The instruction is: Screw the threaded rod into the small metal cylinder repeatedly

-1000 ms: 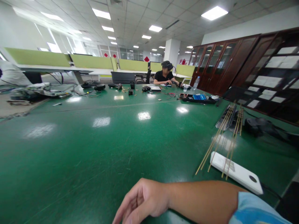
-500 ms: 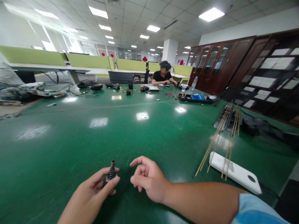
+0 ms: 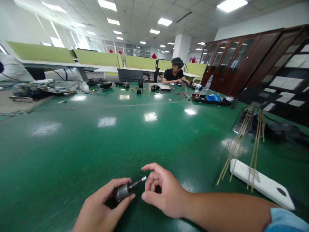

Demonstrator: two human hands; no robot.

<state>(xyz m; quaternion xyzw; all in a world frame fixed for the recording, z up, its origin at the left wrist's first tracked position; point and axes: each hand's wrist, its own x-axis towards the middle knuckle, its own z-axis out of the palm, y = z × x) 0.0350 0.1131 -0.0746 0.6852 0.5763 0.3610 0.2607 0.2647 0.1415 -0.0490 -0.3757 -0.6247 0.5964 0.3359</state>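
Between the thumb and fingers of my left hand (image 3: 106, 203) is a dark grey metal cylinder with a stepped shaft (image 3: 123, 192). Its shaft tapers to a bright silver tip that points up and to the right. My right hand (image 3: 164, 190) is just beside that tip, with the index finger stretched out and the other fingers loosely curled. Nothing shows in the right hand, and a small gap seems to separate it from the tip. Part of the cylinder's rear is hidden by the left hand.
On the green table (image 3: 108, 141), thin wooden sticks (image 3: 238, 141) lie across a white oblong device (image 3: 262, 183) at right. A black tray (image 3: 210, 100) and a plastic bottle (image 3: 209, 82) stand farther back. Another person (image 3: 173, 74) sits at the far side. Cables and clutter (image 3: 43, 88) occupy the left.
The metal part has tilted from upright to pointing right, showing its cylindrical body. My left hand has moved slightly right. The camera view has shifted, and my right hand remains near the part.
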